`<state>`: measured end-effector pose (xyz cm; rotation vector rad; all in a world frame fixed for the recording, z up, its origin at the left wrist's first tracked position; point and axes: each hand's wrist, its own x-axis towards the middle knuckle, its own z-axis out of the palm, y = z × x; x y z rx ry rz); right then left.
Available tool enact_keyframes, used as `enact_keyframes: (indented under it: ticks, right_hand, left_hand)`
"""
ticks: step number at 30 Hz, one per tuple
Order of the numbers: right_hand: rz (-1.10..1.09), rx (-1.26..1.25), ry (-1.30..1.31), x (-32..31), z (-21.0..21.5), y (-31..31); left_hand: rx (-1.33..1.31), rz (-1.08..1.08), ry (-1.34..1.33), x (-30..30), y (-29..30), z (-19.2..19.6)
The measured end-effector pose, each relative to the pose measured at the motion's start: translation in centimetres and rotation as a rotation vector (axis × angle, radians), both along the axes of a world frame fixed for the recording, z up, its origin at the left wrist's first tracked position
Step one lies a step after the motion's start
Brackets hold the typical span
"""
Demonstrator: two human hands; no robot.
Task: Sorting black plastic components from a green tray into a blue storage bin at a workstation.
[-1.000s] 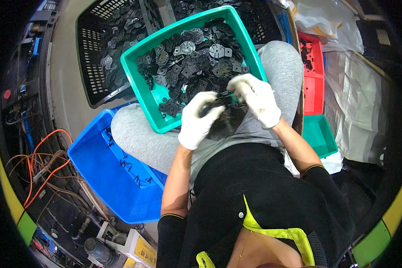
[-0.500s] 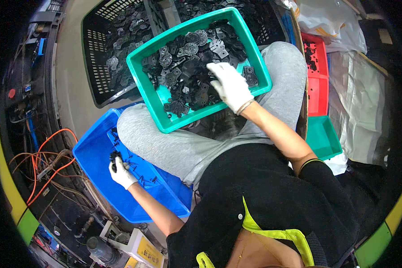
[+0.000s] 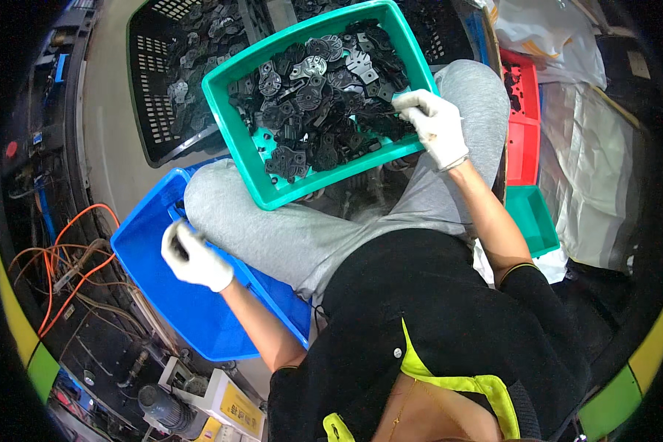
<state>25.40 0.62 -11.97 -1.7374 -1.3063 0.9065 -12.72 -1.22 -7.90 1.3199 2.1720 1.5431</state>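
Observation:
A green tub (image 3: pixel 237 156) rests tilted across my legs, filled with flat black and grey plastic-looking parts (image 3: pixel 313 94). At its right rim is my white-gloved right hand (image 3: pixel 440 131), its fingers curled together over the edge of the pile. Whatever they pinch is too small or hidden to make out. To the left, my gloved left hand (image 3: pixel 199 259) hovers over a blue bin (image 3: pixel 151 283). Its thumb and fingers curl round into a ring, and I cannot see what, if anything, is in them. The hand covers part of the bin's inside.
Beyond the tub stands a black slatted crate (image 3: pixel 152 88) of similar parts. A red tray (image 3: pixel 523 151) and a small green bin (image 3: pixel 532 219) sit at the right by plastic sheeting (image 3: pixel 586 169). Orange tubing (image 3: pixel 88 210) and a motor (image 3: pixel 166 407) are at the left.
My right hand has moved from the pile's middle to the tub's right rim. My left hand has turned and curled, and the black piece at its fingertips no longer shows.

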Motion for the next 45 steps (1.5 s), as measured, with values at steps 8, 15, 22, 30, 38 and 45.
enact_keyframes:
  ticks: [8, 15, 22, 30, 38, 45]
  right_hand:
    - [-0.132, 0.032, 0.283, 0.7, 2.7, 0.7]
    - [-0.006, 0.142, -0.001, 0.7, 2.1, 0.4]
    - [0.183, 0.468, -0.227, 0.2, 4.4, 0.9]
    - [0.275, 0.524, -0.328, -0.1, 1.9, 1.0]
    - [0.766, 0.583, -0.346, -4.3, 3.3, -1.0]
    - [0.799, 0.758, -0.377, -5.1, 2.1, -0.9]
  left_hand:
    - [-0.35, -0.891, 0.08, 14.1, 2.6, 0.2]
    - [-0.68, -1.17, 0.572, 17.9, 4.7, -4.1]
    - [-0.665, -1.217, 0.838, 18.7, 5.7, -3.6]
    - [-0.383, -0.849, -0.045, 16.4, 4.7, -2.3]
    - [-0.883, -0.808, -1.187, 16.4, 5.9, -2.9]
    - [-0.669, -0.71, -1.397, 17.2, 5.0, -3.5]
